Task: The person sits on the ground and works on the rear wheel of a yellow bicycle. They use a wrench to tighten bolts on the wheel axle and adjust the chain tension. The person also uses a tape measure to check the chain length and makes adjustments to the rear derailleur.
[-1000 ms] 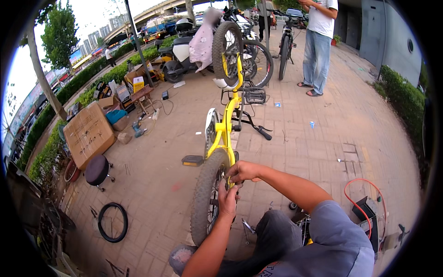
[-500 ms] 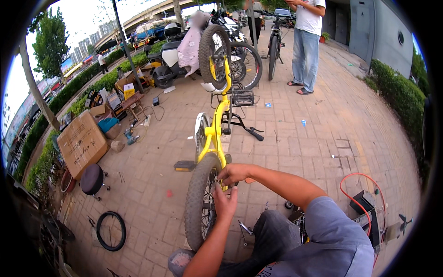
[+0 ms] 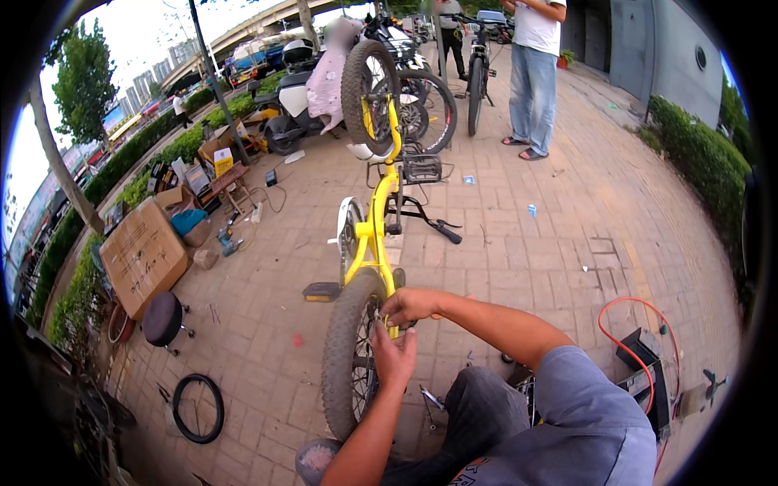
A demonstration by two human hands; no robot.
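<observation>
A yellow bicycle (image 3: 376, 229) rests upside down on the brick paving in front of me, its fat knobby tyre (image 3: 339, 356) close to my knees. Beside that wheel's hub, my left hand (image 3: 395, 353) reaches up from below with its fingers bent and closed. From the right comes my right hand (image 3: 411, 304), fingers and thumb pinched at the yellow frame end next to the hub. The fingertips of both hands almost meet there. Whatever small part they pinch is hidden by the fingers. A black pedal (image 3: 322, 292) sticks out left of the frame.
A round black stool (image 3: 163, 318), a large cardboard box (image 3: 144, 257) and a loose tyre (image 3: 197, 407) lie left. Hand tools (image 3: 432, 402) lie by my knee. At right are a red hose (image 3: 624, 301) and a black toolbox (image 3: 642, 348). A person in jeans (image 3: 532, 93) stands ahead.
Both hands stay at the hub with only slight finger shifts. The whole view has moved a little. A person in the background near the parked bicycle has come more into view.
</observation>
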